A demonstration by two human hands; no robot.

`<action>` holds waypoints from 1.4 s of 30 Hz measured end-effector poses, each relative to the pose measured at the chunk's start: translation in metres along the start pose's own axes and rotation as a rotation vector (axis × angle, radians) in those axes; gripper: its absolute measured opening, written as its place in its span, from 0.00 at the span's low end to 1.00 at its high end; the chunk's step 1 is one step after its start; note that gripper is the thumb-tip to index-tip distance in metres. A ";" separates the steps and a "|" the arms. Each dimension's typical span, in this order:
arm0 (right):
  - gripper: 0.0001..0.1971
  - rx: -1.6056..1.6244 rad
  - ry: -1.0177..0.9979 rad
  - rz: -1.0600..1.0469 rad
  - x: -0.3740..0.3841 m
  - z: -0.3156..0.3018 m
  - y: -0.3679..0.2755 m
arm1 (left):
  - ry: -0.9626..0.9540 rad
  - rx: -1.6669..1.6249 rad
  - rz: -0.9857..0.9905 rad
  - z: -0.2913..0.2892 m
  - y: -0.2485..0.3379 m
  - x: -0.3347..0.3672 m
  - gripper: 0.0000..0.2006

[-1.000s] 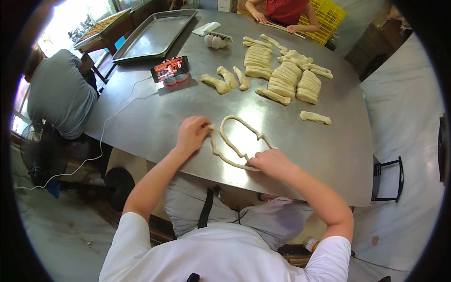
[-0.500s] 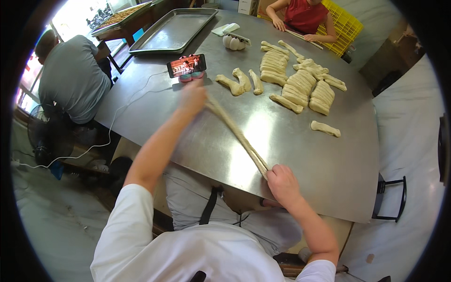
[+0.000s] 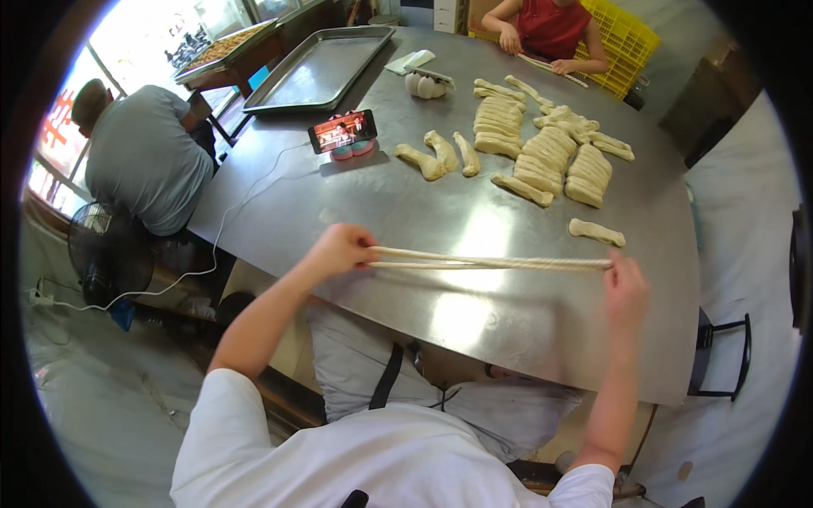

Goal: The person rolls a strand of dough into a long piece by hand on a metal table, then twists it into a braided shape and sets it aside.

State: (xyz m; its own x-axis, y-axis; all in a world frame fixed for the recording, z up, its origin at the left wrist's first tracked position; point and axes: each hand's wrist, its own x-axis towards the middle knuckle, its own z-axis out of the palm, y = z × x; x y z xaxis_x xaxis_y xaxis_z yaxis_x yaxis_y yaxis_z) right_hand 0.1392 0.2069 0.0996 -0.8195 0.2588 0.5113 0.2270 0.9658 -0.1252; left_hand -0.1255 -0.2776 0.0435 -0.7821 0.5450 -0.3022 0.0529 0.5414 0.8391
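Steel tabletop (image 3: pixel 279 222) is shining beneath the dough pile (image 3: pixel 542 157); nearer me than that pile, I'm holding a doubled dough strand (image 3: pixel 508 263) stretched, left hand (image 3: pixel 340 249) and right hand (image 3: pixel 626 289) pinching its ends, fingers closed, even tension probably guarding against thin spots.

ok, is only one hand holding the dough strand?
No, the left hand grips one end of the dough strand and the right hand grips the other.

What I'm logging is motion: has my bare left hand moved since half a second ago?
Yes: your left hand moved toward you, away from the black rectangular phone.
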 end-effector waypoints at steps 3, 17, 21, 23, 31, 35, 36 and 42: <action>0.17 -0.040 -0.161 0.359 -0.013 0.040 0.031 | -0.007 0.065 0.071 0.055 0.027 0.051 0.10; 0.19 0.311 -0.257 -0.290 -0.142 0.079 -0.193 | -0.176 -0.098 0.187 -0.010 -0.031 0.063 0.10; 0.13 0.391 -0.677 0.023 -0.048 0.035 -0.127 | 0.045 0.066 0.248 -0.025 -0.052 0.054 0.10; 0.13 0.129 -0.184 0.001 -0.068 0.070 -0.106 | 0.116 0.118 0.231 -0.011 -0.053 0.057 0.10; 0.29 0.219 -0.212 -0.182 -0.104 0.057 -0.217 | 0.129 0.129 0.315 -0.024 -0.059 0.056 0.12; 0.15 0.494 -0.632 -0.179 -0.084 0.071 -0.172 | 0.168 0.367 0.333 -0.020 -0.030 0.052 0.12; 0.14 0.319 -0.790 -0.123 -0.051 0.039 -0.164 | 0.182 0.415 0.353 -0.019 -0.027 0.042 0.11; 0.23 -0.397 -0.171 -0.158 -0.115 0.078 -0.098 | 0.287 0.592 0.588 0.076 0.003 -0.028 0.10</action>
State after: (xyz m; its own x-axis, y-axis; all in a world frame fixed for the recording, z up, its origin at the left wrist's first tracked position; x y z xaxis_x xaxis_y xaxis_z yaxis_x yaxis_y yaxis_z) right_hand 0.1702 0.0839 -0.0138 -0.9279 0.1395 0.3458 0.2487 0.9225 0.2951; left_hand -0.0563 -0.2430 0.0204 -0.6481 0.7013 0.2969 0.7470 0.5096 0.4270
